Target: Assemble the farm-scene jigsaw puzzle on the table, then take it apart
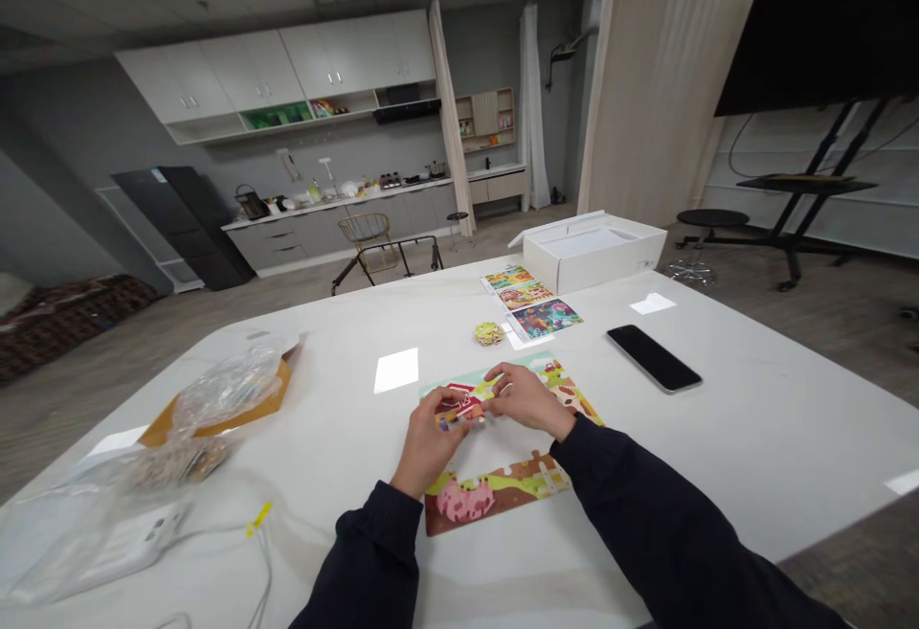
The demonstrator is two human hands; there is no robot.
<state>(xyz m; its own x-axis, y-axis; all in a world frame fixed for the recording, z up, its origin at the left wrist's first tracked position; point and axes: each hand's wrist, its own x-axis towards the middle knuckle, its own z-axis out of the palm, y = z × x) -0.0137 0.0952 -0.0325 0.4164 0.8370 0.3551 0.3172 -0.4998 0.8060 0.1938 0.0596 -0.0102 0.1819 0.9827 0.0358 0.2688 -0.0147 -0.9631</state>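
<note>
A colourful jigsaw puzzle (pixel 465 498) with a pink pig and a red barn lies partly assembled on the white table, a bare gap in its middle. Above that gap, my left hand (pixel 425 442) is closed, thumb and fingers pinching a small puzzle piece (pixel 474 413). My right hand (pixel 527 397) meets it from the other side, fingers curled, its thumb and fingertips at the same piece. Fingers cover part of the piece's picture. Beyond the puzzle sits a small heap of loose puzzle pieces (pixel 489 333).
Picture cards (pixel 547 319) lie behind the heap, near an open white box (pixel 610 260). A black phone (pixel 653 358) rests at the right. On the left are plastic bags (pixel 230 385) over an orange-yellow sheet (pixel 269 403), and a white power strip (pixel 136 538) with a cable.
</note>
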